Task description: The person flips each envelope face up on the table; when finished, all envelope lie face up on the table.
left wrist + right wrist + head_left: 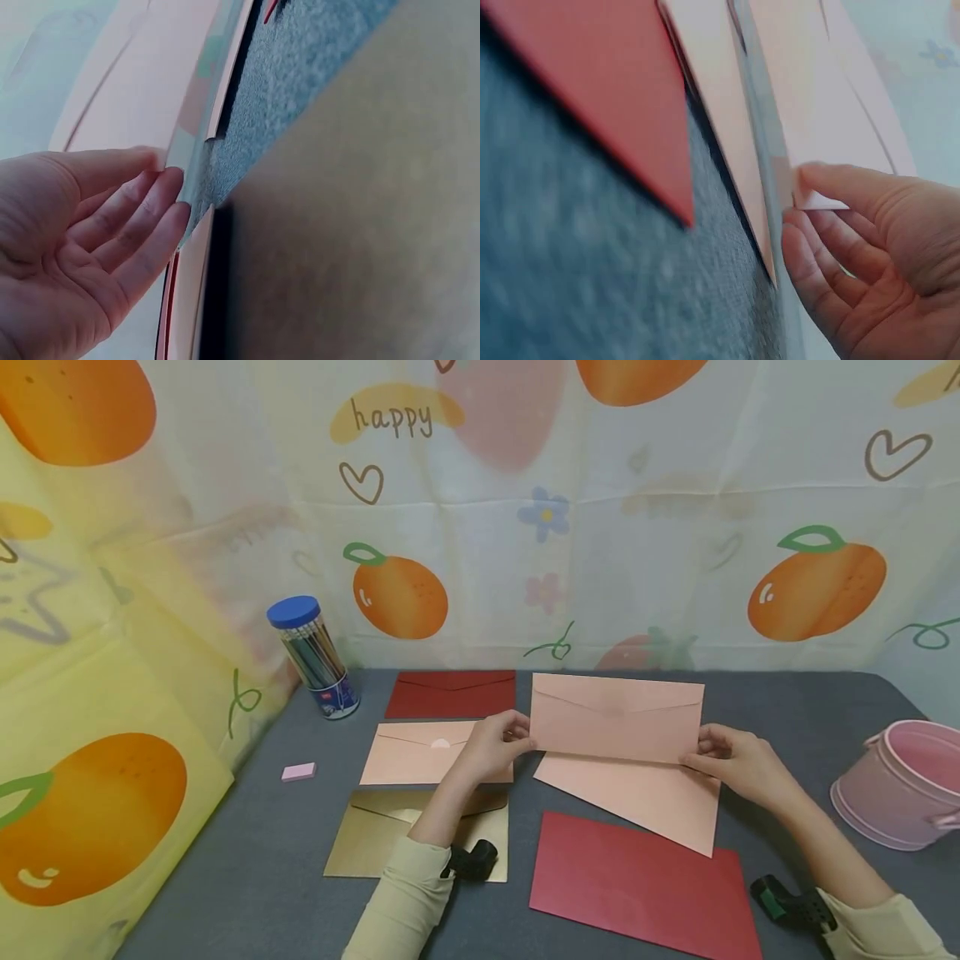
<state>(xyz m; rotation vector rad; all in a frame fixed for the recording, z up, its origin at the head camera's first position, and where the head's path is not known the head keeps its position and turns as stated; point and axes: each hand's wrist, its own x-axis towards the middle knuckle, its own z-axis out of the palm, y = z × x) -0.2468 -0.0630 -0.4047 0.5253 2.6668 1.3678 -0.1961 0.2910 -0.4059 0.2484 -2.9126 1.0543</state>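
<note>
A pale pink envelope [617,718] is held up between both hands, its flap line running across the upper part. My left hand [495,742] pinches its lower left corner between thumb and fingers, seen close in the left wrist view. At the lower right corner my right hand [738,764] pinches it the same way, as the right wrist view shows. Beneath it a second pale pink envelope [637,797] lies at a slant, partly hidden by the held one. Its lower corner overlaps a red envelope [637,885] nearer the front.
On the left lie a dark red envelope [450,693], a pink envelope [405,752] with a round seal, and a gold envelope [360,852]. A blue-lidded pencil jar [315,660] and a small pink eraser [298,772] stand further left. A pink bucket [877,793] is at right.
</note>
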